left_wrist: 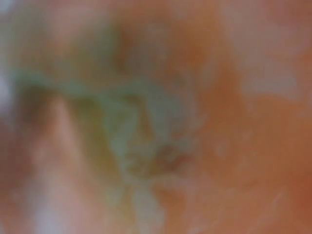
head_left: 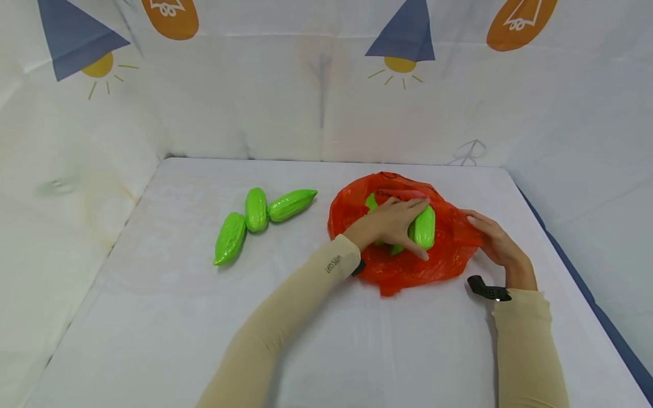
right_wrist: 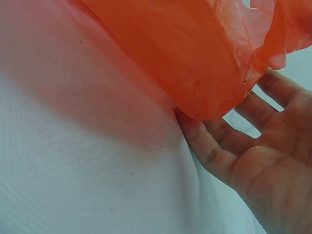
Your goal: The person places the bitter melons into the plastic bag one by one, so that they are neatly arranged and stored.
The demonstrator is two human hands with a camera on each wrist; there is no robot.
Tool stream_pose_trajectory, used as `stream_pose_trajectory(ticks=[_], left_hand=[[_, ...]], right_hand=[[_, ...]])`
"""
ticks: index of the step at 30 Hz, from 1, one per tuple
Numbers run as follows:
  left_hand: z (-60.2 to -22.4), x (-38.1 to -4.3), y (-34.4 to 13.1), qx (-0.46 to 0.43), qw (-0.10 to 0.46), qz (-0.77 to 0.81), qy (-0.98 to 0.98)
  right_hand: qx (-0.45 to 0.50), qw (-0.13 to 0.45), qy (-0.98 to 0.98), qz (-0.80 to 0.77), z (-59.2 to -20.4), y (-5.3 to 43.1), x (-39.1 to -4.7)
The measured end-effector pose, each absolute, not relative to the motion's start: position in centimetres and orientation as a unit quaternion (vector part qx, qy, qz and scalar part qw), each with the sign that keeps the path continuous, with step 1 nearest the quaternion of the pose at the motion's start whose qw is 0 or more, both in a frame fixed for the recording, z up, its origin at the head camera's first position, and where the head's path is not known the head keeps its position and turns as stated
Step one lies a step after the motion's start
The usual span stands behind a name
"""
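**Red plastic bag (head_left: 403, 269) with green veggies (head_left: 425, 228) in its mouth**

We've got the left hand (head_left: 393, 224) spread over the bag, thumb and fingers apart around one veggie. The right hand (head_left: 499, 242) has its fingers against the bag's right edge, but we can't tell if they're actually pinching it. The bag sits toward the right of the white table (head_left: 153, 317), and we see three loose veggies (head_left: 257, 209) bunched off to its left.
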State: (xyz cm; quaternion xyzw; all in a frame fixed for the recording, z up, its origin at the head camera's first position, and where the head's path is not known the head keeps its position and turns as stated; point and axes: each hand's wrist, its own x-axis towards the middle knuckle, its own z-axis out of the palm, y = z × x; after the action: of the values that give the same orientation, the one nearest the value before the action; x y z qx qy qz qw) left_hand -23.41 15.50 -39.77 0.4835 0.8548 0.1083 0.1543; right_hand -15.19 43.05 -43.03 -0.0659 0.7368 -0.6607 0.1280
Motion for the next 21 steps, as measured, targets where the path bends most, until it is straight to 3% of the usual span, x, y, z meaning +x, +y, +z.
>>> stream_pose_trajectory(ticks=[21], left_hand=[[-41.1, -22.6, 16.4, 0.482, 0.165, 0.065, 0.858]], right_hand=[[-0.059, 0.124, 0.753, -0.643, -43.2, 43.1, -15.3]])
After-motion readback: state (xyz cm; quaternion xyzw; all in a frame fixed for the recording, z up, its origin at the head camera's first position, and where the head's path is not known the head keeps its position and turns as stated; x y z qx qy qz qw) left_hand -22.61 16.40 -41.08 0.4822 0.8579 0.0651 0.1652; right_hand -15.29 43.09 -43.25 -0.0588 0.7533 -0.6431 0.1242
